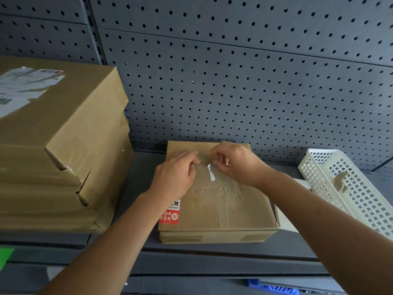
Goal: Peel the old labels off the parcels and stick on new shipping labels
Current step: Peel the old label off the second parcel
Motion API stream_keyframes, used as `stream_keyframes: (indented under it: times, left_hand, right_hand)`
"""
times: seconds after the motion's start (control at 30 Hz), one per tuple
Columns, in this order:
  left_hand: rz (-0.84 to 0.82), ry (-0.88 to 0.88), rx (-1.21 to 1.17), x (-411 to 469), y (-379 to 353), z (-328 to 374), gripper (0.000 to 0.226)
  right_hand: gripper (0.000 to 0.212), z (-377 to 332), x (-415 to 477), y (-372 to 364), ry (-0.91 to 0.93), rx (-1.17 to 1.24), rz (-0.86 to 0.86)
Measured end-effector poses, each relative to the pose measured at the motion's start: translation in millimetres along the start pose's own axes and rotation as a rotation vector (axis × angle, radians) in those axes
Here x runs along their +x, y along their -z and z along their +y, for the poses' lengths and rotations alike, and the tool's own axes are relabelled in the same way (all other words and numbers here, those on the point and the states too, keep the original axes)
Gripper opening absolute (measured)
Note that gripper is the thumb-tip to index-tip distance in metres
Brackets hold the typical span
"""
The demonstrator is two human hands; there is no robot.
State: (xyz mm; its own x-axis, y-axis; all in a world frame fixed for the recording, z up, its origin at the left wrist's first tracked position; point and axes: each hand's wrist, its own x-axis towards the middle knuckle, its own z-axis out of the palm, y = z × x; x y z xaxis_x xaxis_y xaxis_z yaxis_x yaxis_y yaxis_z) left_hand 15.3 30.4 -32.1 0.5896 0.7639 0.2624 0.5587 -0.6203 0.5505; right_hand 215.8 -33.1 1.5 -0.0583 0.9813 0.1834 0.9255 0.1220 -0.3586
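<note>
A small brown parcel (240, 211) lies flat on the dark shelf. Its top shows pale glue marks where a label was torn away. A thin white strip of old label (211, 172) still clings near the far middle of the top. My right hand (236, 163) pinches the upper end of that strip between thumb and finger. My left hand (176, 173) presses on the parcel's top just left of the strip, fingers curled. A red and white seal sticker (171, 215) sits at the parcel's near left edge.
A large brown box (63, 145) with a torn white label (23, 86) stands at the left. A white plastic basket (350, 188) holding peeled scraps (341, 180) sits at the right. Grey pegboard (234, 71) backs the shelf. White sheets (287, 218) lie beside the parcel.
</note>
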Motion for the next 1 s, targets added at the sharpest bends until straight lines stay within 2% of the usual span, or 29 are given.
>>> stream_keyframes:
  times: [0.07, 0.27, 0.43, 0.53, 0.67, 0.87, 1.0]
  left_hand:
    - [-0.009, 0.01, 0.009, 0, 0, 0, 0.018]
    - [-0.023, 0.022, 0.024, 1, 0, 1, 0.017]
    - [-0.018, 0.019, 0.015, 0, 2, 2, 0.016]
    - [-0.027, 0.022, 0.034, 0, 2, 2, 0.015]
    - [-0.03, 0.029, 0.033, 1, 2, 2, 0.015]
    - [-0.014, 0.023, 0.012, -1, 3, 4, 0.019]
    - [-0.01, 0.024, 0.019, 0, 3, 4, 0.02]
  right_hand:
    - [0.015, -1, 0, -3, -0.009, -0.019, -0.035]
    - [0.009, -7, -1, -9, -0.037, -0.078, -0.028]
    - [0.007, -9, -21, 3, -0.01, 0.083, 0.01]
    - [0.007, -9, -31, 13, -0.05, 0.201, 0.055]
    - [0.003, -10, -34, 13, -0.111, 0.241, 0.063]
    - [0.012, -12, -20, -9, -0.143, 0.164, 0.04]
    - [0.017, -13, -16, -12, -0.15, 0.194, 0.025]
